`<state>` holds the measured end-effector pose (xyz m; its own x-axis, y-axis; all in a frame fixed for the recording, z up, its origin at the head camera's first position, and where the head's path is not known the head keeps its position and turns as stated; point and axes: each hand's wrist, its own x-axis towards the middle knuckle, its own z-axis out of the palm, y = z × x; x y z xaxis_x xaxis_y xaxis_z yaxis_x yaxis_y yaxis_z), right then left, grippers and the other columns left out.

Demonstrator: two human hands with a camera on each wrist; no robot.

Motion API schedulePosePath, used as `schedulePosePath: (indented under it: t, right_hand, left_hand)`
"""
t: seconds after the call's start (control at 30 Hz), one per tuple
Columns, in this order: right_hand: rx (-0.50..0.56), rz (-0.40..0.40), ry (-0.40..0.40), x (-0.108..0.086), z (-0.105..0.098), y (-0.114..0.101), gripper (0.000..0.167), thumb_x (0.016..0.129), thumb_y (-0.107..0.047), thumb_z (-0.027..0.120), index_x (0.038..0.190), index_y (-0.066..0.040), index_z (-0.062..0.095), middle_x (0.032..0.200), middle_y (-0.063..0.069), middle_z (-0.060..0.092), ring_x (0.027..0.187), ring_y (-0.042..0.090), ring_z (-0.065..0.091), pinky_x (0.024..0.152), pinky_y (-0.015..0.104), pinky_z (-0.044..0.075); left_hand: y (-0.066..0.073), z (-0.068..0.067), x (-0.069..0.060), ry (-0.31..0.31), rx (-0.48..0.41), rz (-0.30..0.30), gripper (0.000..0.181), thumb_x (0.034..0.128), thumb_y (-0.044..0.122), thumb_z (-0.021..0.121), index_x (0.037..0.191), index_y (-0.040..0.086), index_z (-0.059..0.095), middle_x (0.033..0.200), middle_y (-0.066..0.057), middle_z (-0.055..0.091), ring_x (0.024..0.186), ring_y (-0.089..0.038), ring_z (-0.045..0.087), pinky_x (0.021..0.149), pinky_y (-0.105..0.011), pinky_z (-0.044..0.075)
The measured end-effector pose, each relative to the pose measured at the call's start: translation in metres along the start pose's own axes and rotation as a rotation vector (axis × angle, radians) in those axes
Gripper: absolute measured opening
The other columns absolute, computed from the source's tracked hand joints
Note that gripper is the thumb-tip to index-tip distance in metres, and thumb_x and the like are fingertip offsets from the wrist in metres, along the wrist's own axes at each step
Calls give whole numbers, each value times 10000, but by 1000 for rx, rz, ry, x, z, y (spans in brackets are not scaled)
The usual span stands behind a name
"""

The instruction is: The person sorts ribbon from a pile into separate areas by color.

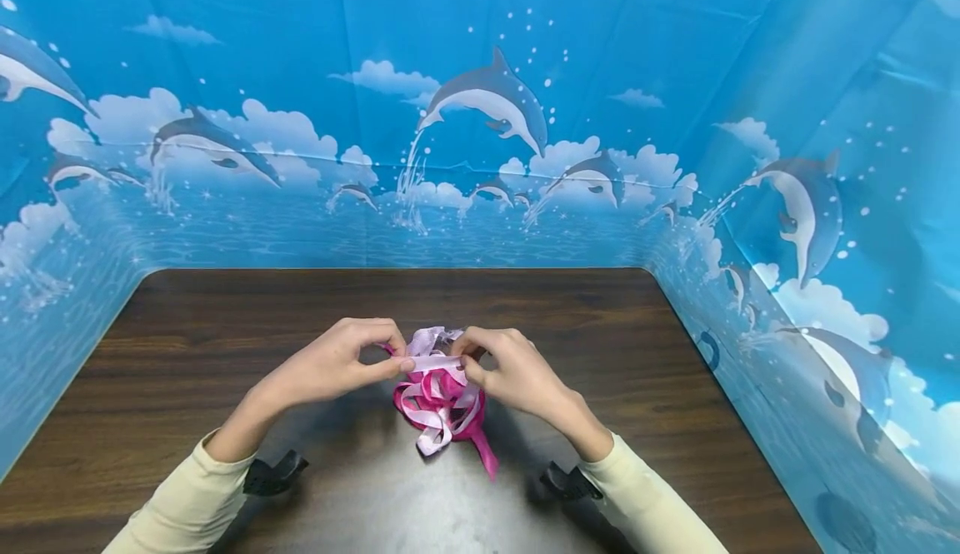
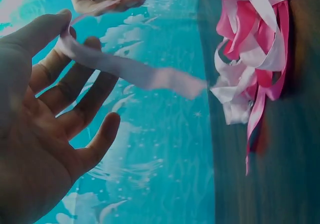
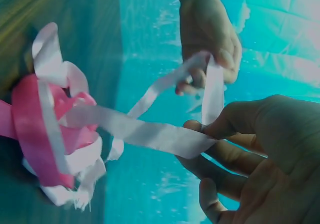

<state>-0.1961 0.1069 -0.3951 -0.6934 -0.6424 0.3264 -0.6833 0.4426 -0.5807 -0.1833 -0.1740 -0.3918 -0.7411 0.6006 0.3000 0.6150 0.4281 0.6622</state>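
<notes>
Table (image 1: pixel 225 308): room to pass along the far edge and into both far corners. Middle blocked by ribbon pile (image 1: pixel 441 387), with left hand (image 1: pixel 337 362) and right hand (image 1: pixel 517 371) flanking it and pale strip (image 1: pixel 435 363) spanning between them. Gap between forearms (image 1: pixel 180 491) from near side, narrowed by dark straps (image 1: pixel 273 474). Printed sheet (image 1: pixel 465 233) walls far, left, right edges.

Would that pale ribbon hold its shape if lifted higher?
Likely floppy: the pale ribbon bends sharply where the right hand pinches it. It is probably light, being thin and narrow. It may snag, since it runs into a tangle with pink ribbon.
</notes>
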Motion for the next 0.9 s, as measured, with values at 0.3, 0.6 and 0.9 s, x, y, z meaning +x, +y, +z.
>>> schedulePosePath:
  t: [0.3,0.6,0.9]
  right_hand:
    - [-114,-54,83,-13,-34,-4,228,861,69,697,1012,-102,708,908,-40,701,774,68,594,724,319,521]
    - [-161,-24,171,-29,-76,8,214,888,62,633,991,-104,719,877,-28,696,728,104,575,681,357,498]
    - [-98,58,228,-55,-121,25,140,998,-18,631,1038,-106,731,867,-15,705,670,73,655,654,296,522]
  left_hand:
    - [18,-25,-14,31,31,-73,100,954,332,746,906,287,671,798,130,639,757,-114,594,687,-322,500]
    - [26,-47,-34,110,64,-44,131,938,184,769,975,263,672,823,112,612,763,-106,567,644,-279,478]
    - [22,-62,-50,138,91,-122,137,949,188,756,1002,273,662,821,85,594,752,-120,546,600,-293,447]
